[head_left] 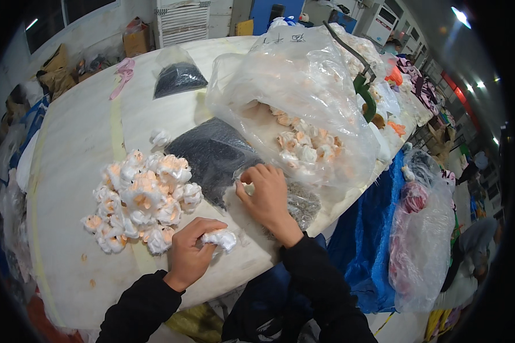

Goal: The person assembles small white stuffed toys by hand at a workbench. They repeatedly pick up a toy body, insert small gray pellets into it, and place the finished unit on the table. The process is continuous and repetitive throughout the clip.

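My left hand (190,255) is closed around a small white and peach plush piece (220,239) near the table's front edge. Bent fingers and thumb bring my right hand (266,194) into a pinch at the edge of a clear bag of small black parts (212,153); whatever is between the fingertips is too small to make out. Partly under that wrist lies another clear bag, with small greyish parts (303,203). To the left is a heap of similar fluffy plush pieces (143,197), white outside with peach centres. One single white piece (160,137) sits just beyond the heap.
A large clear plastic bag (292,68) of more plush pieces lies open toward me. Behind it stands a green tool with a dark curved lever (363,91). Another bag of black parts (179,77) and a pink strip (122,77) lie farther back. Blue sheeting (363,240) hangs at right.
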Demonstrator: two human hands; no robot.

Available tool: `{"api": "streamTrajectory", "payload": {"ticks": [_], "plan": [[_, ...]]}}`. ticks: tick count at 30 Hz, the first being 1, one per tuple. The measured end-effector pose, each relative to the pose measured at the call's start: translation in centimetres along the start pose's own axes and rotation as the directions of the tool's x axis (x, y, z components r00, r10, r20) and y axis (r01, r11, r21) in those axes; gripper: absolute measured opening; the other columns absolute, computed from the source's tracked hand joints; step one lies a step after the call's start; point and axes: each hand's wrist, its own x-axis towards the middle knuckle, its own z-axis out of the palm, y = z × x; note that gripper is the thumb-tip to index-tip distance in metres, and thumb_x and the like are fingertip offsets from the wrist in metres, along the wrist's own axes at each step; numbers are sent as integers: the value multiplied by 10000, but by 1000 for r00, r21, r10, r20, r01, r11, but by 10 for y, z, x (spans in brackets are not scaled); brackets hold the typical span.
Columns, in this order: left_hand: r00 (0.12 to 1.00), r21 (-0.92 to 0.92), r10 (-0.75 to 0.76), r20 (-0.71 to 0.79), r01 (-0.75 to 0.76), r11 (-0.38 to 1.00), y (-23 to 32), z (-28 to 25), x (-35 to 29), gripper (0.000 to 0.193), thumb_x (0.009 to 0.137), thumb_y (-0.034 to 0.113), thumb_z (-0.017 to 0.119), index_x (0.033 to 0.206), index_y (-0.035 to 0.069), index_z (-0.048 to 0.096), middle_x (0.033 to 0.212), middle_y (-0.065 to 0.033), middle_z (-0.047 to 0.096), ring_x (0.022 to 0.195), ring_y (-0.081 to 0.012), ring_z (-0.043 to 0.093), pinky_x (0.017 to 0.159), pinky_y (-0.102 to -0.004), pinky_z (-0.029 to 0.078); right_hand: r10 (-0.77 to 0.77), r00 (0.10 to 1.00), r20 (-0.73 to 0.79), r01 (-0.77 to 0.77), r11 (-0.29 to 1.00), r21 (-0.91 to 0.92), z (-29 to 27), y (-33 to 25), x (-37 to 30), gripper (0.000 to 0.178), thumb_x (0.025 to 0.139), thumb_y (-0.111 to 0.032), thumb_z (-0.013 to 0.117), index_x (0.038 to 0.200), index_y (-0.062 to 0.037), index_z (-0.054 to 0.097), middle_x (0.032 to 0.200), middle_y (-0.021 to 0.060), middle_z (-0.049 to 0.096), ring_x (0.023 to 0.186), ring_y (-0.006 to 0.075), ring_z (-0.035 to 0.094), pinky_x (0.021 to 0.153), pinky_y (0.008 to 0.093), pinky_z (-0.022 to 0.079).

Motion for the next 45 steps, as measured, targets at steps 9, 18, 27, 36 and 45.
{"api": "streamTrajectory", "payload": {"ticks": [9, 18, 27, 36, 45], "plan": [[975, -244, -84, -206, 32, 969, -3, 11, -1, 412, 791, -132, 724, 1177, -8, 650, 1185, -104, 625, 1096, -189, 653, 965, -321, 531, 65, 994, 82, -98, 851, 516, -55, -49, -56, 125, 842, -1, 807, 909, -11, 702, 878, 87, 716, 771, 197, 696, 720, 308, 540], [992, 3, 21, -126, -21, 1000, -4, 3, 2, 280, 795, -128, 672, 1038, 7, 705, 1198, -99, 636, 1083, -200, 660, 951, -310, 526, 54, 998, 14, -53, 836, 545, -54, -62, -82, 218, 777, 39, 833, 964, -21, 737, 894, 101, 711, 789, 241, 687, 703, 329, 531], [979, -298, -123, -164, 70, 952, 6, 14, -2, 355, 826, -153, 679, 1150, -10, 690, 1234, -106, 621, 1115, -183, 653, 983, -309, 536, -31, 994, -103, 59, 960, 273, -40, -81, -87, 402, 722, -40, 879, 1099, -38, 739, 966, 116, 703, 860, 309, 674, 742, 387, 553], [997, -253, -38, 73, 56, 966, 1, 2, -1, 122, 933, 21, 771, 1035, -22, 719, 1132, -86, 659, 1014, -130, 636, 911, -286, 510, 150, 987, -59, -113, 904, 412, -40, -65, -81, 238, 822, -13, 778, 1054, -30, 724, 924, 116, 679, 855, 315, 650, 742, 387, 525], [888, -376, -415, 199, 460, 804, -5, -4, -4, 216, 1054, 201, 679, 1076, -3, 746, 1006, 2, 719, 893, -47, 607, 798, -225, 464, 139, 981, -135, -85, 935, 344, -39, -69, -85, 296, 819, 13, 810, 1103, -7, 729, 922, 121, 710, 842, 306, 674, 748, 366, 535]]}}
